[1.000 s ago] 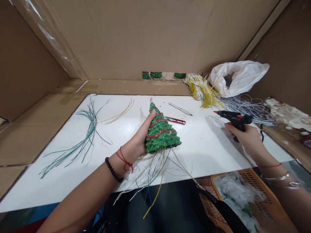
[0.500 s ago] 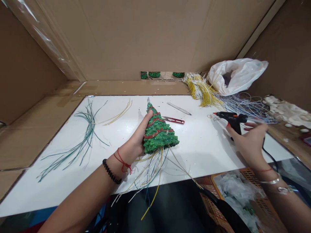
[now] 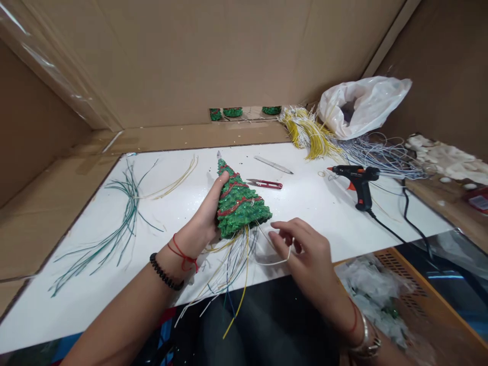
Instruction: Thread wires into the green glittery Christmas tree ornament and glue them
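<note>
My left hand (image 3: 211,206) is wrapped round a small green Christmas tree (image 3: 240,206) with red garland and a clear tip, tilted over the white board. Loose wires (image 3: 232,274) in yellow, white and dark green or blue hang from its base. Just right of the base, my right hand (image 3: 305,251) has its thumb and forefinger curved and slightly apart. A pale wire (image 3: 272,264) bends against this thumb. The glue gun (image 3: 360,183) stands by itself on the right, its cord running off the board.
Red-handled snips (image 3: 267,184) and a pen-like stick (image 3: 273,164) lie behind the tree. Green wires (image 3: 127,213) are spread on the left. Yellow wire bundles (image 3: 308,132) and a white plastic bag (image 3: 366,104) sit at the back right. An orange crate (image 3: 430,300) is below right.
My right hand has let go of the glue gun and moved left to the wires at the tree's base. The left hand keeps holding the tree. The view has shifted slightly.
</note>
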Demonstrator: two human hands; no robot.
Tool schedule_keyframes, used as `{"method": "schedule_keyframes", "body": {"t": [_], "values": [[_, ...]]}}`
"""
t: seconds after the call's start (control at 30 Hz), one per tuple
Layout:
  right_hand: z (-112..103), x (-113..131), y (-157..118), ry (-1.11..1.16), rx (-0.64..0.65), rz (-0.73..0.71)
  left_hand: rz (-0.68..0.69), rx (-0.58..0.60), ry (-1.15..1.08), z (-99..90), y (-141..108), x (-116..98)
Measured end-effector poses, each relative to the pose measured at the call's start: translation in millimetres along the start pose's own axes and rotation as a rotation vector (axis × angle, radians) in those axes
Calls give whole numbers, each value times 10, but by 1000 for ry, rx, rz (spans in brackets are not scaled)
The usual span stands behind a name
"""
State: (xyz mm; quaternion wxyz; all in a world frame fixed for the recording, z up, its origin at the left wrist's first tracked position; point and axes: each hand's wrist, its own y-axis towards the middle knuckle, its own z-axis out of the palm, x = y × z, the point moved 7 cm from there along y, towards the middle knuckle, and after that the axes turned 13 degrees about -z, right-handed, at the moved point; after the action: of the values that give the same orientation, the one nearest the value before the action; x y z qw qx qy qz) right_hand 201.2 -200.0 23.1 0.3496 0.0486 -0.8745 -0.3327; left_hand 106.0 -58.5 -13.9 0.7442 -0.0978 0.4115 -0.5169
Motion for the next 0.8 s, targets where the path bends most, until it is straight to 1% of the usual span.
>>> {"method": "schedule_keyframes", "body": {"t": [0.07,0.13,0.27,0.37,0.43,0.57,0.67,0.73,0.8], "values": [[126,16,6,22,3,25,2,-28,-1,6,-18,-3],[209,23,12,16,-4,48,-6,-44,9,24,-36,-1],[315,63,50,-20,-12,57,2,-77,44,42,-47,-28],[363,94,87,-26,-22,45,48,-127,122,-8,-42,-105],[377,103,103,-29,-39,38,95,-194,280,-90,-48,-187],[368,122,122,-53,-88,11,204,-404,819,-300,-92,-410],[385,161,142,-78,-75,-35,181,-504,1148,-409,-105,-524],[410,188,155,-92,-48,-64,148,-572,1349,-437,-126,-590],[437,205,162,-97,-32,-80,127,-673,1529,-430,-183,-654]]}}
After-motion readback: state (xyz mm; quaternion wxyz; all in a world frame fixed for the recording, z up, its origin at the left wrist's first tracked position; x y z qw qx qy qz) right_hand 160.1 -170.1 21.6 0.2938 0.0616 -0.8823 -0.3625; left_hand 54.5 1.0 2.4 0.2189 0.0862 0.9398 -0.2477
